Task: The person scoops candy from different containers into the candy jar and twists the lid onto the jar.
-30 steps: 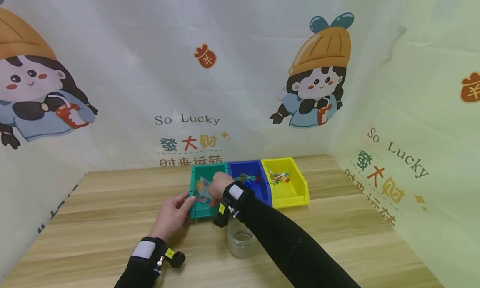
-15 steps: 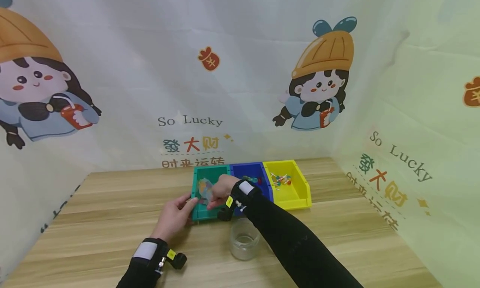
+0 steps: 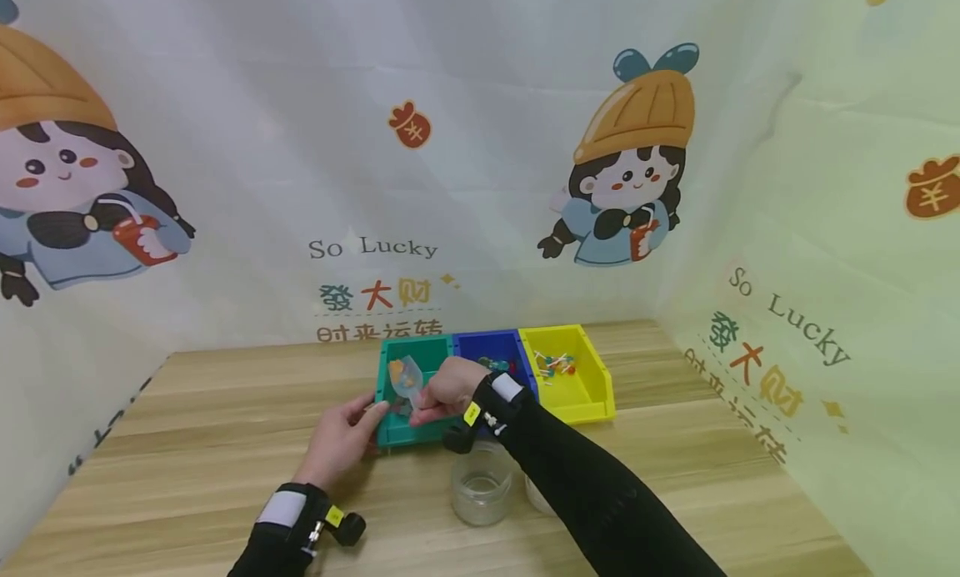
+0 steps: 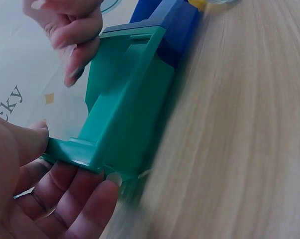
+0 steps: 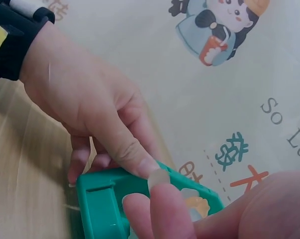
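My left hand grips the near left side of a green bin, thumb over the rim and fingers under its outer wall. Above that bin, my right hand pinches what looks like a small clear plastic scoop; its handle is mostly hidden by the fingers. An orange piece shows at the scoop; whether it lies in the scoop or behind it I cannot tell. Small translucent pieces lie in the bin below. A clear glass jar stands upright on the table, in front of the bins.
A blue bin with small coloured pieces adjoins the green one, partly behind my right hand. Further right, a yellow bin holds several tiny lollipop-like sticks. Another clear round container is partly hidden by my right forearm. Printed cloth surrounds the wooden table.
My right hand has shifted slightly right over the green bin, and the clear scoop shows more plainly. The left hand keeps its grip on the bin. The second round container has come into view.
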`<state>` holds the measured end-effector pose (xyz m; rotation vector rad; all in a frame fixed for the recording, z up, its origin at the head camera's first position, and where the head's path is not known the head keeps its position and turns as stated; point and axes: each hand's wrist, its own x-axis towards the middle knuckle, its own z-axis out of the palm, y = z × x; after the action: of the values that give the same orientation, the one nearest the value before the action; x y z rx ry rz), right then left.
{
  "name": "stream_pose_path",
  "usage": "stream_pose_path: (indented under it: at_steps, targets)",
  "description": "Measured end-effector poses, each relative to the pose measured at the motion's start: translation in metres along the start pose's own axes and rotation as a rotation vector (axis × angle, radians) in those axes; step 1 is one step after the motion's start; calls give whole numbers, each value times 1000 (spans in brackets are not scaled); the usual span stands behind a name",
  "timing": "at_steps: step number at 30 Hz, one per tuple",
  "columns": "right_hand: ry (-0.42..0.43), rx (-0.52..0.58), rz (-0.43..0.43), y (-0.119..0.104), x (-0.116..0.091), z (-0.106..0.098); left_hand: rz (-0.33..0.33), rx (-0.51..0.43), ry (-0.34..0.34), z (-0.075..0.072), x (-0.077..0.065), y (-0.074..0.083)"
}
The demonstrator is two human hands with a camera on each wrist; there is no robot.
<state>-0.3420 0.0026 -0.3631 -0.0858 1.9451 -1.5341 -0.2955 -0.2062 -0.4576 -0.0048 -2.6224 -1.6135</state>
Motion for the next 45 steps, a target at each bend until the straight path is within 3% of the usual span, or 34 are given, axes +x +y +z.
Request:
stream_pose_path:
  at_steps: [8, 17, 26, 45]
  targets:
    - [10, 50, -48, 6, -11, -7, -32, -13, -4, 1, 0, -3]
    - [52, -58, -101, 9, -22, -19, -15, -10, 6, 1, -1, -1]
    - [71, -99, -162, 23, -29, -29, -17, -3, -3, 2, -1, -1]
    - [112, -87, -253, 44, -52, -47, -25, 13, -4, 2, 0, 0]
